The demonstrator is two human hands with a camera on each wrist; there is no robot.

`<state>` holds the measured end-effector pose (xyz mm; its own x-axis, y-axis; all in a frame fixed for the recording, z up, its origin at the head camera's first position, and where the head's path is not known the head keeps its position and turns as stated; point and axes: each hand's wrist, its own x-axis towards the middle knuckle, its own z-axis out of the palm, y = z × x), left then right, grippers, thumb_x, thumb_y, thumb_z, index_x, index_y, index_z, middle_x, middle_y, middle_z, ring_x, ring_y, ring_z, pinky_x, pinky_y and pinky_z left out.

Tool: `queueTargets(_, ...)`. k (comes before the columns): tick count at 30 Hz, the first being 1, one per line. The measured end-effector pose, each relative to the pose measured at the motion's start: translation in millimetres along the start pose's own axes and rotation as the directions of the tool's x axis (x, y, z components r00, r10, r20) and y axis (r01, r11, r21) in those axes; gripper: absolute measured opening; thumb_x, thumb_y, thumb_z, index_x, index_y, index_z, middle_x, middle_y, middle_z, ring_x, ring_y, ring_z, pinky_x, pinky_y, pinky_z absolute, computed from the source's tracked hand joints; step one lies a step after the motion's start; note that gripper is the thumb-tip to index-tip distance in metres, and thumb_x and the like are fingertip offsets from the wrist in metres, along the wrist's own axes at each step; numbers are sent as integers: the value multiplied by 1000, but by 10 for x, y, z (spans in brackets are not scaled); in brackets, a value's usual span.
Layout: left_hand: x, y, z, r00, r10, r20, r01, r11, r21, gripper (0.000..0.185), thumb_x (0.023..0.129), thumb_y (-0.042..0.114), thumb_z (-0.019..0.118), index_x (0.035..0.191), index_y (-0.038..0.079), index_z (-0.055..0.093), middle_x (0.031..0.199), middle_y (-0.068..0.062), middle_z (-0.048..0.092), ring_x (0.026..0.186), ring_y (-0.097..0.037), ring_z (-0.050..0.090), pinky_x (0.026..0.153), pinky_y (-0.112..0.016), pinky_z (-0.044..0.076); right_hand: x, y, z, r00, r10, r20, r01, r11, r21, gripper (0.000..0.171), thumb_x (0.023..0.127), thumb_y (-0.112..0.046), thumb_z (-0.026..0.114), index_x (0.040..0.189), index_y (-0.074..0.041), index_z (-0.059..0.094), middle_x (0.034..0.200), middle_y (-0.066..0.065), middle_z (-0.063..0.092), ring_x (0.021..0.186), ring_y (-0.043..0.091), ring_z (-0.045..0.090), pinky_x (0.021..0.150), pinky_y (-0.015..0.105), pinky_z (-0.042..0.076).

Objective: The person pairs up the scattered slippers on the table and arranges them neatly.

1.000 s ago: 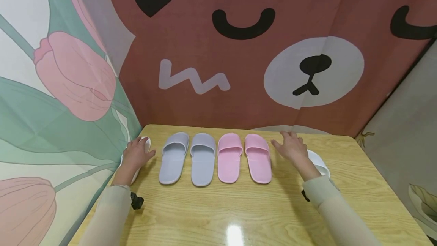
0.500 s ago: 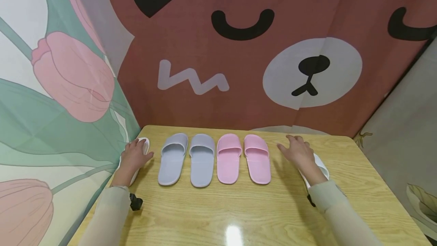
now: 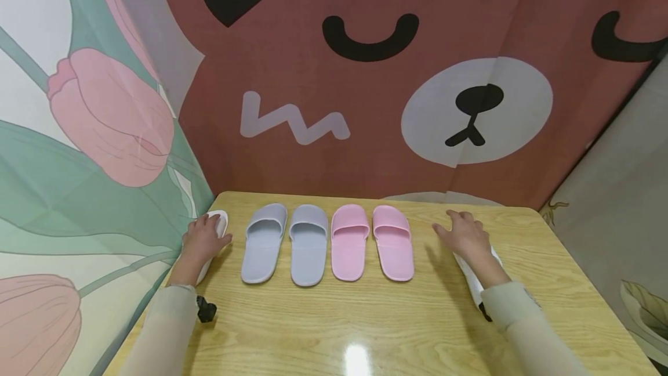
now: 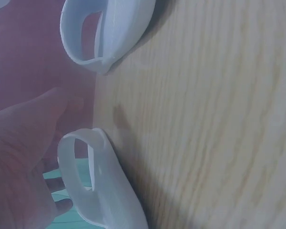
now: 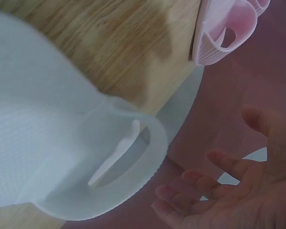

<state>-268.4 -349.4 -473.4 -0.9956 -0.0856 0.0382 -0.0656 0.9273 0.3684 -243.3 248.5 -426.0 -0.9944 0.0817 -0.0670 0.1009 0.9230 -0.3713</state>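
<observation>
Lower left of head view: my left hand (image 3: 200,241) rests on a white slipper (image 3: 217,226) at the worktop (image 3: 334,324) edge, fingers relaxed. Lower right: right hand (image 3: 467,238) hovers over the other white slipper (image 3: 472,278), fingers spread, gripping nothing. Grey pair (image 3: 286,242), pink pair (image 3: 371,241) between

2 white slippers (image 3: 216,231) (image 3: 472,274) lie flat at the row's ends.

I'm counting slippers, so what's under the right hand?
A white slipper lies under the right hand on the table. Hand and sleeve cover most of it; its strap shows in the right wrist view.
</observation>
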Motion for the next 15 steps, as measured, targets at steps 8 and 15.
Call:
queueTargets(8, 48, -44, 19, 1000, -1, 5, 1, 1000, 31, 73, 95, 34, 63, 149, -6, 36, 152, -39, 24, 134, -62, 23, 105, -75, 23, -11, 114, -10, 1000, 12, 14, -12, 1000, 6, 78, 102, -55, 47, 154, 2, 33, 152, 39, 25, 130, 67, 29, 100, 75, 31)
queueTargets(15, 43, -69, -3, 1000, -13, 10, 13, 1000, 19, 73, 95, 33, 63, 149, -8, 35, 151, -41, 24, 134, -63, 22, 104, -76, 23, -11, 245, 5, 999, 36, 41, -36, 999, 3, 83, 101, -59, 45, 156, 1, 30, 152, 40, 22, 129, 68, 28, 99, 76, 30)
